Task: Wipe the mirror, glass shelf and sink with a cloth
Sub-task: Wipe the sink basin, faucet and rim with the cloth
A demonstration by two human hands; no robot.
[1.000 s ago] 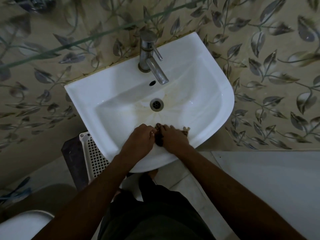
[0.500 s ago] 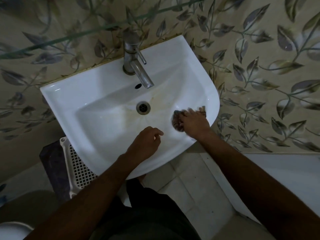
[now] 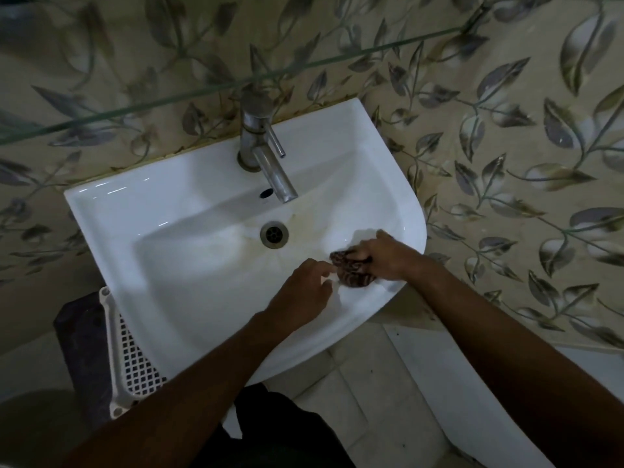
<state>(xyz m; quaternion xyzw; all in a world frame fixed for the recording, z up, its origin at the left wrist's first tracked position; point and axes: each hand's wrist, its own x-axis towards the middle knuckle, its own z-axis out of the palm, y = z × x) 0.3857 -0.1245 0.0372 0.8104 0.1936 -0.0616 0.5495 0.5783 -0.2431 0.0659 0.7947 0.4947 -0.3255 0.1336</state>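
Both hands were kept in the sink (image 3: 162, 211): the cloth (image 3: 351, 270), bunched low on the right basin wall, was gripped by the right hand (image 3: 385, 256), the left hand (image 3: 304, 292) hung loosely curled and empty, and firmer strokes toward the stained drain (image 3: 274, 234) seemed needed.

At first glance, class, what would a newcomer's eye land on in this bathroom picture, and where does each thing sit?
First, the white sink fills the middle, bright against leaf-patterned wall tiles. Next, at its right front, the right hand presses a dark patterned cloth into the basin, the left hand beside it. Brownish staining surrounds the drain below the metal tap.
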